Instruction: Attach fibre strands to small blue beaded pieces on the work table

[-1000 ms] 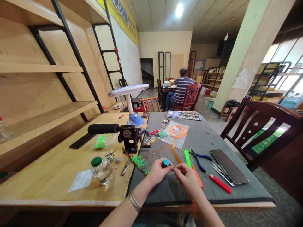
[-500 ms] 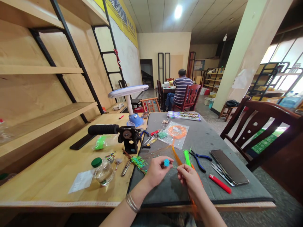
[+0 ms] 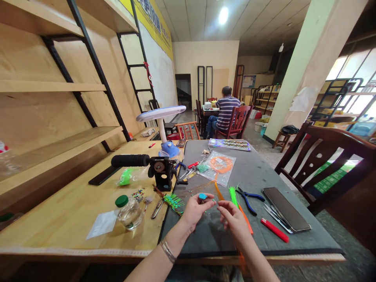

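My left hand [image 3: 195, 209] pinches a small blue bead piece [image 3: 202, 196] between thumb and fingers above the grey mat [image 3: 258, 176]. Just right of it, my right hand [image 3: 233, 219] has its fingertips pinched together; whatever thin strand it holds is too fine to name. Orange strands [image 3: 219, 192] and green strands [image 3: 233, 194] lie on the mat just beyond both hands. A green beaded piece [image 3: 174, 202] rests left of my left hand.
Blue-handled pliers [image 3: 248, 196], a phone [image 3: 285, 208], a red tool [image 3: 274, 230] and scissors lie right. A black hand-crank device [image 3: 160, 170], desk lamp [image 3: 163, 117], glass jar [image 3: 129, 211] and bagged orange cord [image 3: 219, 163] stand further off. A wooden chair [image 3: 326, 156] stands at the right; a seated person [image 3: 225, 111] is far behind.
My left hand has lifted the blue piece slightly up and left. My right hand has drawn a little away from it, fingers still pinched.
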The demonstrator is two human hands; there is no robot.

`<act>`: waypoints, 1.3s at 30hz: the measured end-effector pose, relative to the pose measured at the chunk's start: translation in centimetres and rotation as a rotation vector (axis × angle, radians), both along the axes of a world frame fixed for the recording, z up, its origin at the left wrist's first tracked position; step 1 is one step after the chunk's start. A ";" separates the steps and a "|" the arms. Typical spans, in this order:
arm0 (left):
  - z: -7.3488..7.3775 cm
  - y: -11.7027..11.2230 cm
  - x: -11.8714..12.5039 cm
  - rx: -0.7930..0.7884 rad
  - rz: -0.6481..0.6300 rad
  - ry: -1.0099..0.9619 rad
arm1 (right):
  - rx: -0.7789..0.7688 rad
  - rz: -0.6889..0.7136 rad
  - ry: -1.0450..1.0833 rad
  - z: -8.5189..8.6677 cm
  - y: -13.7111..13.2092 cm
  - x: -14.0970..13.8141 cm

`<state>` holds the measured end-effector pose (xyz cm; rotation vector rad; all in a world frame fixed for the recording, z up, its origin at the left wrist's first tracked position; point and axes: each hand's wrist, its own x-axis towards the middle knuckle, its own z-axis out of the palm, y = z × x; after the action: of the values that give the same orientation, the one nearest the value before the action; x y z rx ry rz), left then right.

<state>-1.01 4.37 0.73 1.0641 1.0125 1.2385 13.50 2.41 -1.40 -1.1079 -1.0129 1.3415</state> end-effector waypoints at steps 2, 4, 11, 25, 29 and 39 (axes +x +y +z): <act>0.2 -0.1 0.0 -0.073 0.003 -0.071 | -0.032 0.076 0.046 0.2 -0.1 -0.3; 0.2 -0.2 0.1 -0.104 0.009 -0.103 | -0.071 0.133 0.107 0.4 -0.1 -0.7; 0.0 -0.3 0.2 -0.093 0.021 -0.135 | -0.148 0.125 0.215 0.6 0.5 -1.6; -0.3 -0.2 0.3 -0.096 0.090 -0.156 | -0.110 0.019 0.114 0.3 0.8 -2.1; -1.0 -0.1 0.2 -0.036 0.062 -0.126 | -0.105 0.034 0.078 0.9 0.8 -1.5; -0.7 -0.2 -1.2 0.184 -0.052 0.233 | 0.103 0.058 -0.277 1.4 0.9 -0.5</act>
<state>-2.22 4.21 0.07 1.3950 1.0535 1.2022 13.03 3.29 0.00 -1.2154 -1.3100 1.1879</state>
